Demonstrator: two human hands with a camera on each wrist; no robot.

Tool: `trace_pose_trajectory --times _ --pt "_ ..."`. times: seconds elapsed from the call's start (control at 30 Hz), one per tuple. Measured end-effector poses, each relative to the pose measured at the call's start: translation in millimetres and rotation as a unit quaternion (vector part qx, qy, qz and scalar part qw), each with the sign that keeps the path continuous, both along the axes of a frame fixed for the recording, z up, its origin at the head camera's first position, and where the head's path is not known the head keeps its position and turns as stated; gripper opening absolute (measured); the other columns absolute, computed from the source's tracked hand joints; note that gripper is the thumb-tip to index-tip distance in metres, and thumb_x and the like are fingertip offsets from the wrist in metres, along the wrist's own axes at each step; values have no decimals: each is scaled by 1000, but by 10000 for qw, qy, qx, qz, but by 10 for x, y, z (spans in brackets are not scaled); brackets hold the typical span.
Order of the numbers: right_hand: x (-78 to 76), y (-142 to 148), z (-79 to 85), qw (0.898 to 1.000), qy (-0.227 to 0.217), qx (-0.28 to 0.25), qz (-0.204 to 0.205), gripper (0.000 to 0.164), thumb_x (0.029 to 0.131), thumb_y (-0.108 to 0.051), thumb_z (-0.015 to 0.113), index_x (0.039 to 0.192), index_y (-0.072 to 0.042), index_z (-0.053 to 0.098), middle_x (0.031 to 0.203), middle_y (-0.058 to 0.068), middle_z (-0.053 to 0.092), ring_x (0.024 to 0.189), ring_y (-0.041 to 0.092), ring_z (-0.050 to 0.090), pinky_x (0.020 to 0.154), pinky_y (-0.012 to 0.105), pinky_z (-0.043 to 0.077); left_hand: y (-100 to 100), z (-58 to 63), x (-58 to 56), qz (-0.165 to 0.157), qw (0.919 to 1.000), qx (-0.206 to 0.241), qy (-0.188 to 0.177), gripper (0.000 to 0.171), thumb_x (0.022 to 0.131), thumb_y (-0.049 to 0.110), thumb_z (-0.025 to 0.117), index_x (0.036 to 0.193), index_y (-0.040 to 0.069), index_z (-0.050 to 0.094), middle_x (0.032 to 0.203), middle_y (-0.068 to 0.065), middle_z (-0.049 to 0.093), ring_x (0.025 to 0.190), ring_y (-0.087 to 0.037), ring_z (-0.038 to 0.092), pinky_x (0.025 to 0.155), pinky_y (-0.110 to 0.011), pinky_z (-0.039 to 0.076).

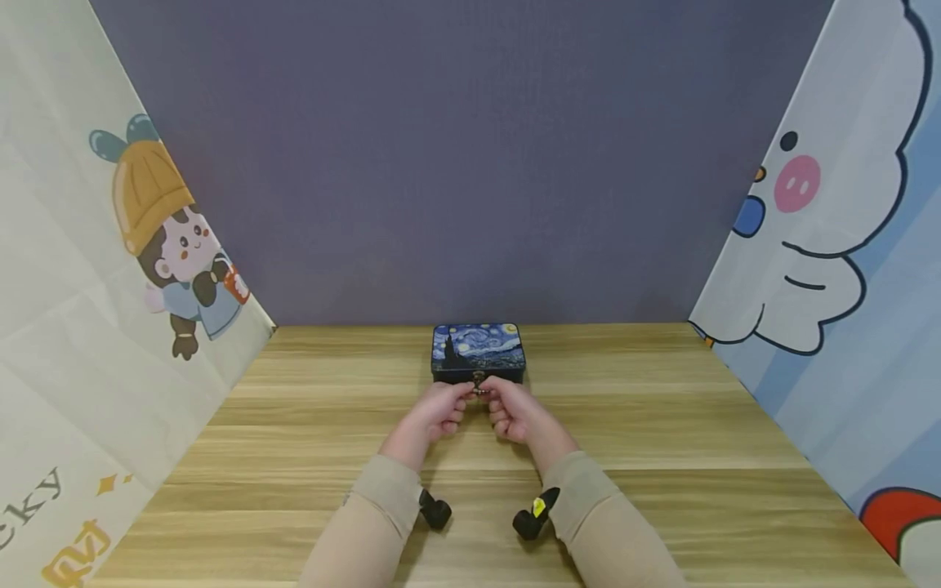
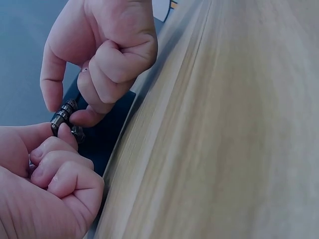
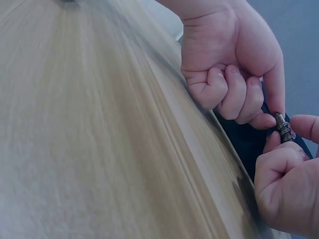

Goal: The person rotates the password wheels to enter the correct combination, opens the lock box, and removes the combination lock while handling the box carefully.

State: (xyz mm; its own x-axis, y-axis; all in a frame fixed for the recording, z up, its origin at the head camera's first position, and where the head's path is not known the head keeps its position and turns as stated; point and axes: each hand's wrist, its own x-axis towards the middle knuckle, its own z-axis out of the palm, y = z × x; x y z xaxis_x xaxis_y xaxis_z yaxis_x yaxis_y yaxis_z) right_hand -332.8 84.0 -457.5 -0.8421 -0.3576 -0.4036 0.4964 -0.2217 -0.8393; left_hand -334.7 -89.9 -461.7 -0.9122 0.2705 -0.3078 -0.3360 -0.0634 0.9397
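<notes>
A dark-sided box (image 1: 478, 347) with a swirling blue night-sky picture on its lid lies closed on the table. At its front clasp is a small bronze combination padlock (image 2: 64, 114) with ridged number rings. My left hand (image 1: 444, 406) pinches one end of the padlock between thumb and index finger, its other fingers curled inward. From the other side my right hand (image 1: 512, 408) has thumb and index finger at the ringed part, also seen on the padlock (image 3: 284, 128) in the right wrist view. The fingertips partly hide the lock.
The wood-grain table (image 1: 331, 441) meets a grey-purple wall panel (image 1: 470, 163) just behind the box. Cartoon-printed sheets stand at the left (image 1: 59, 245) and right (image 1: 831, 269). Black wrist-worn devices hang by both sleeves.
</notes>
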Motion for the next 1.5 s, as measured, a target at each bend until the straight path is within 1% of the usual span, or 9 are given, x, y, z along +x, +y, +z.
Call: trace_pose_trajectory --times 0.17,0.37,0.57,0.83,1.0,1.13,1.5 --pt "-10 1 -15 10000 -4 -54 1 21 89 -23 60 73 -14 50 54 -12 28 41 0 23 37 15 19 1 -14 -9 48 10000 -2 -70 25 102 26 58 93 2 58 59 7 34 44 -4 23 39 -21 19" --pt "-30 7 -28 9999 30 -105 -80 21 88 -22 60 71 -15 50 54 -12 28 41 0 23 37 15 19 9 -14 -28 44 10000 -43 -20 27 102 27 58 94 2 58 60 7 34 45 -4 23 40 -21 19" --pt "-15 -11 -22 9999 -26 -130 -50 20 88 -20 59 72 -14 49 54 -12 27 41 0 22 37 15 19 5 -24 -26 66 10000 -72 3 27 103 27 57 92 2 58 60 7 35 45 -4 24 40 -20 20" --pt "-23 -40 -25 10000 36 -66 -51 18 89 -20 59 74 -13 51 54 -12 28 41 1 24 38 16 19 -3 -19 -19 52 9999 -106 31 29 103 28 58 95 0 60 61 7 36 46 -5 25 40 -21 21" --pt "-50 -54 -47 9999 32 -111 -97 19 88 -19 59 72 -13 51 54 -11 28 40 1 25 38 16 18 -9 -37 -27 63 9999 -151 29 29 103 29 58 94 2 61 61 6 36 46 -5 24 41 -21 21" --pt "-59 -57 -54 9998 2 -167 -134 17 87 -18 60 73 -12 53 54 -11 28 41 1 25 38 16 18 -14 -44 -29 39 9998 -164 54 28 103 29 58 92 3 60 60 7 35 46 -6 24 41 -21 21" --pt "-60 -72 -84 9998 7 -166 -124 15 86 -19 59 75 -13 52 54 -12 28 41 0 25 38 16 19 -23 -74 -30 16 9999 -46 102 27 103 27 58 89 4 60 59 8 33 44 -4 23 40 -20 20"
